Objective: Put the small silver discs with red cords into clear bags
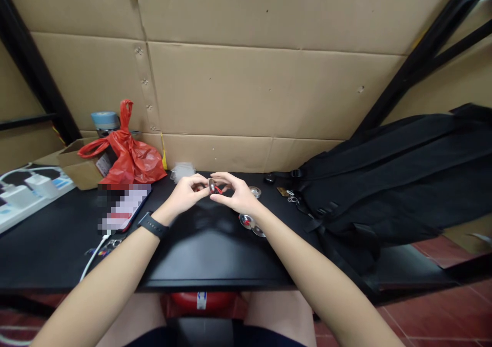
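Standing near the worktop (200, 262), I took it in from the left, where a white power strip (13, 219) lay with chargers plugged in. Beside it stood a cardboard box (79, 170) and a knotted red bag (132, 160), with a phone (134, 208) in front trailing a white cable (93, 261).

Next came the left hand (190, 190), its fingers drawn in narrow, holding a small shiny metal disc (211, 185) up in the air, just above the middle of the worktop. A red strip (218, 189) showed against it. The right hand (238, 196) curved around from the other side, thumb and fingers moderately apart near the strip; from there I could not tell whether they pinched it or only sheltered it. The step in hand seemed to be close two-handed handling of disc and strip; any next move called, I judged, for a steady left hold and a light right touch.

The front edge lay well clear, with bare surface below the hands. Behind them the cardboard wall (246, 90) limited reach. Rightward, room was tighter: one loose disc (254, 191) lay beyond the right wrist, two overlapping discs (248, 223) lay close to the forearm, and farther over were keys (292, 199) and a bulky black backpack (384, 183).
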Action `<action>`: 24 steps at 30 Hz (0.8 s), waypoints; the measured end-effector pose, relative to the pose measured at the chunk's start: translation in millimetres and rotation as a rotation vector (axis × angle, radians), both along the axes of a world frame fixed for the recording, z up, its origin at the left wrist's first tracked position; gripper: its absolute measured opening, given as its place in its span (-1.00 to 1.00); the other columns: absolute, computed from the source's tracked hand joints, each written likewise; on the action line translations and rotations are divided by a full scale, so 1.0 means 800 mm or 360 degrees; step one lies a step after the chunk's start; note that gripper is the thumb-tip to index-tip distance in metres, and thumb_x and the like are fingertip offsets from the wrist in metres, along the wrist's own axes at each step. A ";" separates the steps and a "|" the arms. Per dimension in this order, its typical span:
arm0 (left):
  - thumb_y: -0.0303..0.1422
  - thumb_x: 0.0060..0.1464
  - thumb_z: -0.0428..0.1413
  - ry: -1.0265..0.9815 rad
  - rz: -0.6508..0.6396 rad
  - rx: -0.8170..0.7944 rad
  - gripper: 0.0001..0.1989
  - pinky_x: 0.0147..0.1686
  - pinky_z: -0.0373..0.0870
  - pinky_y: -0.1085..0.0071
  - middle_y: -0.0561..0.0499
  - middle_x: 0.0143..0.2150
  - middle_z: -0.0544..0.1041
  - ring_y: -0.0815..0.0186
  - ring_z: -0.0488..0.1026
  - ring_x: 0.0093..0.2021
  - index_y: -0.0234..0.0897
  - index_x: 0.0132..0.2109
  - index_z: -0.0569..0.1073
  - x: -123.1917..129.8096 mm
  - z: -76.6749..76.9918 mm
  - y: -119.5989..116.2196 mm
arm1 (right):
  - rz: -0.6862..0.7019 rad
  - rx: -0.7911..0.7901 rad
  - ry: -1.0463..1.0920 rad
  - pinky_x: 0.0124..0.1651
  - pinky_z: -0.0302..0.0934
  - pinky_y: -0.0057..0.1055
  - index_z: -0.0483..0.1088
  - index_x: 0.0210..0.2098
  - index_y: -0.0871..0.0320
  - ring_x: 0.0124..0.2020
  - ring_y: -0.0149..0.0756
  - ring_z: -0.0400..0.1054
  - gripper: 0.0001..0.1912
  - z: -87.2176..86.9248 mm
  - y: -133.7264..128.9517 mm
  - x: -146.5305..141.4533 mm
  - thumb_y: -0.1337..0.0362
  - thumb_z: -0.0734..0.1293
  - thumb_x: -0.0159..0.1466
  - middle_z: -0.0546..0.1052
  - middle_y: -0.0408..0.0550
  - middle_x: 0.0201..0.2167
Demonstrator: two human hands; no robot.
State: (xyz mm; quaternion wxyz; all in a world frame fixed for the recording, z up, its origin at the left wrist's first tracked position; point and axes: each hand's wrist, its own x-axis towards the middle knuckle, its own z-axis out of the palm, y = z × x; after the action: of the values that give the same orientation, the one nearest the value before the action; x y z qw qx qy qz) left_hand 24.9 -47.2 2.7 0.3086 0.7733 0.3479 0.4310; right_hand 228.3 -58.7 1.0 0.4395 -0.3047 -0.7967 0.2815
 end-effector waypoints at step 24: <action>-0.18 0.23 -0.03 0.1054 0.0584 0.0447 -0.73 -0.37 0.24 0.43 -0.03 -0.31 0.57 0.23 0.48 -0.31 -0.18 -0.28 0.50 -0.068 -0.002 0.034 | -0.0802 -0.0040 -0.1005 -0.13 0.31 -0.32 0.53 -0.18 0.22 -0.23 -0.15 0.46 -0.63 -0.002 0.060 0.130 0.30 0.49 -0.01 0.58 0.07 -0.21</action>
State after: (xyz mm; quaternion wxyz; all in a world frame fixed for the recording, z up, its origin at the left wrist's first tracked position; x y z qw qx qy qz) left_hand -29.8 -20.0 0.8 -0.0112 0.8300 0.4985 0.2498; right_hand 332.2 -10.8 -0.8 0.2247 -0.5674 -0.7893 0.0672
